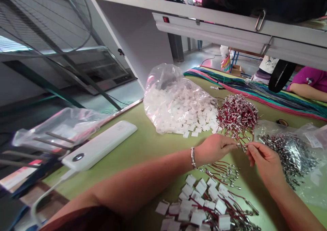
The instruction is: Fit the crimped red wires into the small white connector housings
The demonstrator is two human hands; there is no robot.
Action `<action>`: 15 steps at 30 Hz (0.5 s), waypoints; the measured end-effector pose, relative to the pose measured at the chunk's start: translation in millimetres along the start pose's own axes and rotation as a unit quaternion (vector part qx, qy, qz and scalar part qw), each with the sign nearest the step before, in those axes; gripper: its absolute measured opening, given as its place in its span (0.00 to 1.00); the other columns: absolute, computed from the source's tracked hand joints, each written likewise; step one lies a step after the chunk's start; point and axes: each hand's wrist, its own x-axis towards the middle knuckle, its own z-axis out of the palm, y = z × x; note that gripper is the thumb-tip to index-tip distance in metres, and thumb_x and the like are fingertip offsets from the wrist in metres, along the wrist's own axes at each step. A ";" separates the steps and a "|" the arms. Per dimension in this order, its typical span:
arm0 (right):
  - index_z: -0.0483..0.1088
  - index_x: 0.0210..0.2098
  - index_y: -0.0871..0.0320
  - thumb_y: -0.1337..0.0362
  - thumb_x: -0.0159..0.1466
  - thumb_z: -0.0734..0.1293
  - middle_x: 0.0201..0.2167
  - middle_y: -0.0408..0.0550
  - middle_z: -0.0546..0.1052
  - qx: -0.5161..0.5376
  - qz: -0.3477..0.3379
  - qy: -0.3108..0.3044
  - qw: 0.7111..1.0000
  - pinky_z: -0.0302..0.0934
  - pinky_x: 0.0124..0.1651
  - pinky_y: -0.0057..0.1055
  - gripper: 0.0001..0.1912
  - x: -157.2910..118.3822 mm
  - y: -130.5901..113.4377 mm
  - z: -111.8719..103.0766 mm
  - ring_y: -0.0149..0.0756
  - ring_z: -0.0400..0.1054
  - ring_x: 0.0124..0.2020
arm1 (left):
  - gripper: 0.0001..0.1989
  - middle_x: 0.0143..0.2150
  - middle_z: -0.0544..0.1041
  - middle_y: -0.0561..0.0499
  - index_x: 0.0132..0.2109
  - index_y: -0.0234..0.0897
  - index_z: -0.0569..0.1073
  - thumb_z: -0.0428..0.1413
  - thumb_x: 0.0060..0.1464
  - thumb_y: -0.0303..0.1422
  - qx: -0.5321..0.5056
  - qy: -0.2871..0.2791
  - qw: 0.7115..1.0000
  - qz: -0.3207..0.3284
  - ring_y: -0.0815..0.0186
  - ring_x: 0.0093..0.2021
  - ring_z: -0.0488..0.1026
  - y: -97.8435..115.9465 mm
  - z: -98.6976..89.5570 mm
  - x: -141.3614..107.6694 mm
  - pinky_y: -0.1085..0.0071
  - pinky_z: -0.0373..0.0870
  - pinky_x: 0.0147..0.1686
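Note:
My left hand (pixel 216 147) and my right hand (pixel 265 159) meet fingertip to fingertip over the table, both closed in a pinch. Between them is a short red wire with a metal terminal (pixel 241 146), mostly hidden by the fingers. Just behind my fingers rises a pile of short red wires with silvery ends (pixel 237 115). Beneath my left wrist, several red wires with metal ends (pixel 222 171) lie in a row. Closer to me are white square tags or blocks (pixel 198 217), some joined to red wires.
A clear bag of small white pieces (pixel 176 101) spills behind my left hand. To the right lies a bag of dark metal parts (pixel 291 156). Long coloured cables (pixel 270 95) run along the back, near a person in a purple sleeve (pixel 310 81). A white power bank (pixel 102 147) lies left.

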 end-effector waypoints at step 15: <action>0.70 0.27 0.56 0.50 0.59 0.64 0.18 0.42 0.71 -0.069 0.010 -0.084 0.994 0.60 0.20 0.26 0.16 -6.0 -12.6 4.1 0.29 0.63 0.18 | 0.17 0.22 0.67 0.54 0.31 0.38 0.73 0.43 0.61 0.36 0.076 0.015 0.995 0.064 0.72 0.22 0.60 -4.0 3.6 -7.1 0.72 0.55 0.25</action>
